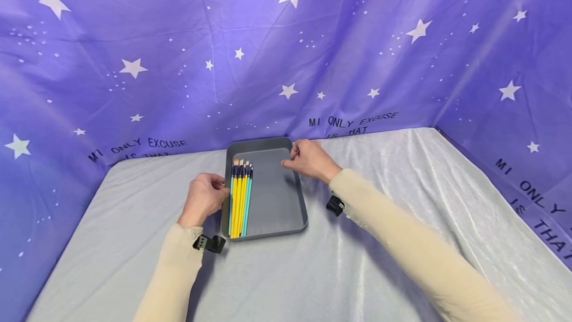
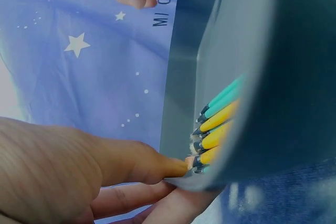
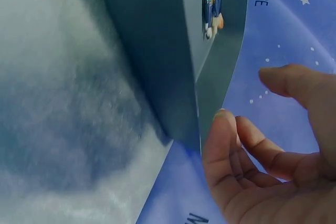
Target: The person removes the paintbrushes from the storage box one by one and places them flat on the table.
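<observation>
A grey rectangular tray (image 1: 274,188) sits on the cloth-covered table. Along its left side lie several paintbrushes (image 1: 240,198) with yellow and turquoise handles, bristles pointing away from me. My left hand (image 1: 203,198) pinches the tray's left rim; the left wrist view shows the thumb inside the wall and fingers (image 2: 181,203) outside it. At the far right corner, my right hand (image 1: 313,159) holds nothing. In the right wrist view its thumb (image 3: 286,80) stands apart from the bent fingers, which are close to the tray's outer wall (image 3: 152,40); whether they touch it I cannot tell.
A pale shiny cloth (image 1: 375,272) covers the table on both sides of the tray. Right behind the tray hangs a purple curtain (image 1: 250,88) with white stars, which also encloses the left and right sides.
</observation>
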Motion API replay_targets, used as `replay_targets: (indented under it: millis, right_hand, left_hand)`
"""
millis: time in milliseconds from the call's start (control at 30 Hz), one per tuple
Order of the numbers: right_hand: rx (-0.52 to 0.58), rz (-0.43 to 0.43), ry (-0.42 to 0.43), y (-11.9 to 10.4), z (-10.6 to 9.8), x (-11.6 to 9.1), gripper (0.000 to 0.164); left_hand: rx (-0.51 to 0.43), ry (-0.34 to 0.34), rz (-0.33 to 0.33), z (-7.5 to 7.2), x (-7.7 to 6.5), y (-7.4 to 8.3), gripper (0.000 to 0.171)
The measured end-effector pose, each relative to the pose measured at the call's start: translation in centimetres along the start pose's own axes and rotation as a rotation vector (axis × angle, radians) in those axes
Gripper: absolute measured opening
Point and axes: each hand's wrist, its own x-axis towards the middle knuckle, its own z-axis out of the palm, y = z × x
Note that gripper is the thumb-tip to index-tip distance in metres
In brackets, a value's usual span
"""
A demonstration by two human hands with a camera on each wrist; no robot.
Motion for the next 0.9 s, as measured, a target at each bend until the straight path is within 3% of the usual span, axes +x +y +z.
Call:
replay_targets:
  millis: [233, 533, 767, 900]
  right_hand:
    - [0.020, 0.037, -0.044, -1.0, 1.2, 0.1, 0.024]
    - [0.016, 0.053, -0.091, -2.0, 2.3, 0.1, 0.033]
    - [0.061, 0.081, -0.121, -3.0, 3.2, 0.4, 0.051]
    - [0.075, 0.087, -0.150, -3.8, 3.9, 0.5, 0.049]
  left_hand:
    - [0.071, 0.051, 0.049, 0.2, 0.0, -0.3, 0.033]
    - [0.081, 0.046, 0.046, 0.3, -0.2, 0.0, 0.033]
    - [0.099, 0.047, 0.039, 0.3, -0.2, 0.1, 0.034]
    - [0.110, 0.050, 0.031, 0.3, -0.2, -0.1, 0.034]
